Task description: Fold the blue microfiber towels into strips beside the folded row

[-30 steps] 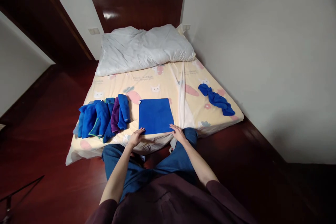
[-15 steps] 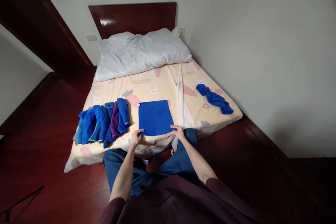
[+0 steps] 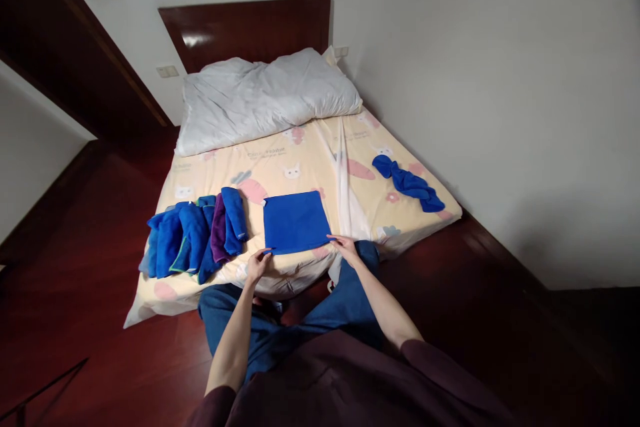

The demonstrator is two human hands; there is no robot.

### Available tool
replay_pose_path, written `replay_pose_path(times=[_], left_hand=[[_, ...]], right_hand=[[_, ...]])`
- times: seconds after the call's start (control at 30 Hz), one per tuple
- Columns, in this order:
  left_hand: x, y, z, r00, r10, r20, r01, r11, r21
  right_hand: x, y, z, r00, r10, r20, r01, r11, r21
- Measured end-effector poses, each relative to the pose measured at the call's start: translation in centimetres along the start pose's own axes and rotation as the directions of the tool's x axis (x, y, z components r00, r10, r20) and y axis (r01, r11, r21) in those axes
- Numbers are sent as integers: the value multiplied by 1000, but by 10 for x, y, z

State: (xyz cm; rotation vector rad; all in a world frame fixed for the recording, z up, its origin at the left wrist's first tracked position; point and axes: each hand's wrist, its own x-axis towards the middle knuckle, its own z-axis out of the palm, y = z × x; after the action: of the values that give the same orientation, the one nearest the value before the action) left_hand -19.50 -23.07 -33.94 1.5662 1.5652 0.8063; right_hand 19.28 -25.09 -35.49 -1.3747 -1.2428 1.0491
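Observation:
A square blue cloth [image 3: 295,221] lies spread flat on the near edge of the bed [image 3: 310,167]. My left hand [image 3: 258,263] pinches its near left corner. My right hand [image 3: 344,246] pinches its near right corner, and that near edge is lifted slightly off the sheet. To the left of the cloth lies a row of folded blue cloths [image 3: 185,233] with one purple cloth [image 3: 219,229] among them. A crumpled blue cloth [image 3: 407,182] lies at the bed's right side, out of reach of both hands.
A white pillow [image 3: 265,95] lies against the dark wooden headboard [image 3: 245,27]. The bed's right side runs along a white wall [image 3: 500,80]. Dark red wooden floor [image 3: 75,280] surrounds the bed on the left and front. My legs in blue trousers [image 3: 300,320] sit before the bed.
Both hands went from resting flat by the cloth's near corners to pinching them, and the near edge has risen a little. The camera view has shifted slightly.

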Motion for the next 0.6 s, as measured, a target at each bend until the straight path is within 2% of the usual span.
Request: replay_pose_path(times=[0.1,0.33,0.6], left_hand=[[3,2,4,1000,7,-6,-7,1000,-19],[0,4,4,999,6,-49,-6,1000,11],[-1,4,4,996,0,-92,4,999,48]], right_hand=[[2,0,1,1000,-21,13,21,1000,-2],[7,9,4,986,-18,-166,5,997,-75],[6,11,12,980,-45,-195,15,988,-152]])
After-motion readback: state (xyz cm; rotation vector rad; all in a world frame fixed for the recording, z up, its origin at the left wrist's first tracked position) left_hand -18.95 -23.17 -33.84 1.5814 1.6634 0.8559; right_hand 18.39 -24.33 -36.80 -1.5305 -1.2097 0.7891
